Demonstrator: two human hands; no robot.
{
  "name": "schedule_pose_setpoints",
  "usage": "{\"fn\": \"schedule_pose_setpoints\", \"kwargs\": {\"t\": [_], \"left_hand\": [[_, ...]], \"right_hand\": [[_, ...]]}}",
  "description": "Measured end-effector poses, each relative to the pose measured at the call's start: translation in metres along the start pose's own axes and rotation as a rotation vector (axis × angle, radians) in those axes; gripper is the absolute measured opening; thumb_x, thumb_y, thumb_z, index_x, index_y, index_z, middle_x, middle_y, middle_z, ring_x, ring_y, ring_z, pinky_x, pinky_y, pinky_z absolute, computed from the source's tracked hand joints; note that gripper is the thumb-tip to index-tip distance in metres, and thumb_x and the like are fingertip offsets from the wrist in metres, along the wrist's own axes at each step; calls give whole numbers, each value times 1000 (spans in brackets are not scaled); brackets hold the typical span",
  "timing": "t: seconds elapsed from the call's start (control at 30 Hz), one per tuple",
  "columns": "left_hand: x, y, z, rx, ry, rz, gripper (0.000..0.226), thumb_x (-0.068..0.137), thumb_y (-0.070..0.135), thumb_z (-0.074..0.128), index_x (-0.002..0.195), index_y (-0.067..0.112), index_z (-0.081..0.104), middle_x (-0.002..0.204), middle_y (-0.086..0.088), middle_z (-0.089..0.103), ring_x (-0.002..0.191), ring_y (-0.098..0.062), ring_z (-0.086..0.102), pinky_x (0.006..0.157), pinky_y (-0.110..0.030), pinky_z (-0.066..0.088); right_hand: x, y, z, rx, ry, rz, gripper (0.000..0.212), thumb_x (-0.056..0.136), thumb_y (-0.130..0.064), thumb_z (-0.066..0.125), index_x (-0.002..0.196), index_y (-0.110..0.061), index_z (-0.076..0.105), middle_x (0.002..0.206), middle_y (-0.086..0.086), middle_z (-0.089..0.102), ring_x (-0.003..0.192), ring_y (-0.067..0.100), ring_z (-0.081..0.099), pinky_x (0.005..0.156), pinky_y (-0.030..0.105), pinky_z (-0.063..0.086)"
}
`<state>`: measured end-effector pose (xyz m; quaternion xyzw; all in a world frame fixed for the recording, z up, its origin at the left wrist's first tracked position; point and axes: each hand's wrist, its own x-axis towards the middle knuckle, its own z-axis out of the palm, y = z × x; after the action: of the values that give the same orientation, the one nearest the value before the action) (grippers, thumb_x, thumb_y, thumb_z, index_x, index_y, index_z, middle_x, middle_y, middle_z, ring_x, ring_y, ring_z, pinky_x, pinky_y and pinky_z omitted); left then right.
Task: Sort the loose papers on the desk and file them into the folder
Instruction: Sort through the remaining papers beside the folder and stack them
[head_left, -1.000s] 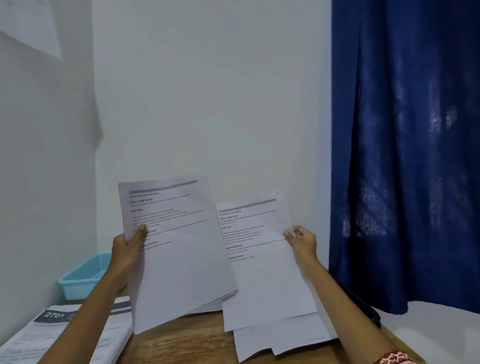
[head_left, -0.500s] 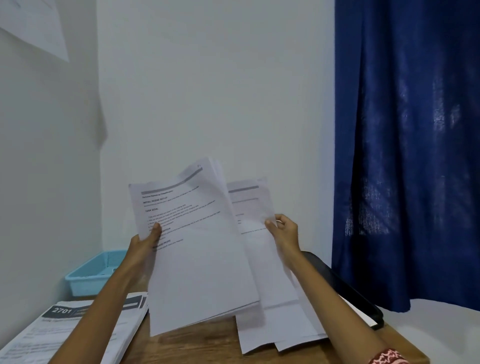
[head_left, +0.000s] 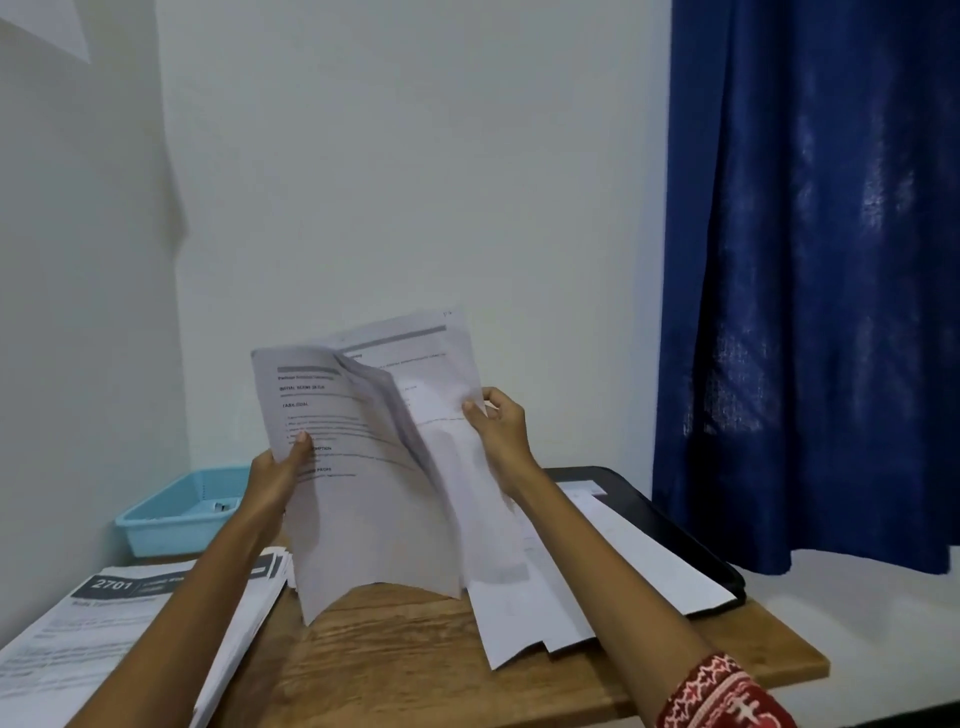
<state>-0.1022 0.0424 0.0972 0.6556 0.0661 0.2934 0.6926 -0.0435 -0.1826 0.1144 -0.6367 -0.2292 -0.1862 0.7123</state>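
I hold printed white sheets upright above the wooden desk (head_left: 415, 639). My left hand (head_left: 278, 475) grips a front bundle of papers (head_left: 363, 493) at its left edge, thumb on the printed face. My right hand (head_left: 498, 431) pinches the right edge of a rear sheet (head_left: 431, 374) that now tucks behind the front bundle. Their lower edges hang just above the desk. A black folder (head_left: 670, 525) lies open at the right with white papers (head_left: 649, 566) on it. More loose sheets (head_left: 524, 618) lie under the held ones.
A stack of printed documents headed "2701" (head_left: 114, 623) lies at the front left. A light blue plastic tray (head_left: 182, 514) stands at the back left against the wall. A dark blue curtain (head_left: 810, 260) hangs at the right beyond the desk edge.
My hands have moved together, so the right-hand sheet now slides behind the left-hand bundle. The papers have bent, and the view has dipped to show more of the desk and folder.
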Motion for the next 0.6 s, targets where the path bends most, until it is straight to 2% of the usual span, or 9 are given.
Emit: {"fn": "schedule_pose_setpoints", "kwargs": {"t": [0.1,0.2,0.23,0.3,0.33,0.43,0.5,0.57,0.6], "left_hand": [[2,-1,8,64,45,14,45,96,29,48,128,-3,48,122,-23,55,111,-40,52,86,-39,39],[0,2,16,159,124,51,43,97,28,46,124,-6,50,118,-23,56,111,-40,50,87,-42,40],[1,2,17,199,149,69,42,97,27,46,121,-6,52,118,-26,56,110,-41,51,88,-43,41],[3,1,18,283,168,76,40,96,24,48,120,-6,54,119,-28,56,108,-41,52,87,-42,42],[4,0,18,304,156,60,39,95,24,49,121,-5,54,120,-26,57,109,-41,53,87,-42,42],[6,-5,19,312,35,37,36,93,24,52,122,1,55,119,-20,60,103,-35,57,84,-39,44],[6,-9,19,298,-42,28,29,95,21,49,117,2,55,118,-20,60,94,-29,56,78,-35,45],[5,-10,17,290,-46,32,22,97,18,45,113,3,52,117,-22,58,91,-24,51,67,-29,40],[4,-11,16,282,-27,40,23,98,17,44,115,2,49,116,-20,57,92,-22,49,66,-28,38]], "right_hand": [[-1,8,-3,-30,21,7,10,96,-17,53,91,-11,59,90,8,63,80,20,56,71,29,43],[-4,18,-2,-68,-31,55,31,101,-29,40,89,-4,53,83,10,50,78,23,45,73,31,36],[-5,21,-2,-84,-51,72,39,102,-34,35,96,0,54,89,11,54,83,24,50,80,33,41],[-8,19,-1,-110,-92,156,50,102,-42,27,124,-4,52,121,5,58,110,20,54,101,31,40],[-9,20,0,-111,-127,199,56,101,-46,23,134,-8,47,132,6,54,117,20,52,102,31,41],[-13,18,2,-128,-253,310,66,97,-57,17,141,-14,40,138,4,50,121,20,50,100,32,43],[-16,19,-3,-170,-285,332,63,97,-57,17,136,-16,45,122,-2,56,111,16,53,96,27,43],[-14,24,-19,-265,-214,317,56,99,-52,24,119,-11,57,101,0,62,91,16,59,87,29,46],[-11,28,-31,-398,-159,296,51,99,-49,30,109,-10,61,97,3,63,90,20,61,87,32,47]]}}
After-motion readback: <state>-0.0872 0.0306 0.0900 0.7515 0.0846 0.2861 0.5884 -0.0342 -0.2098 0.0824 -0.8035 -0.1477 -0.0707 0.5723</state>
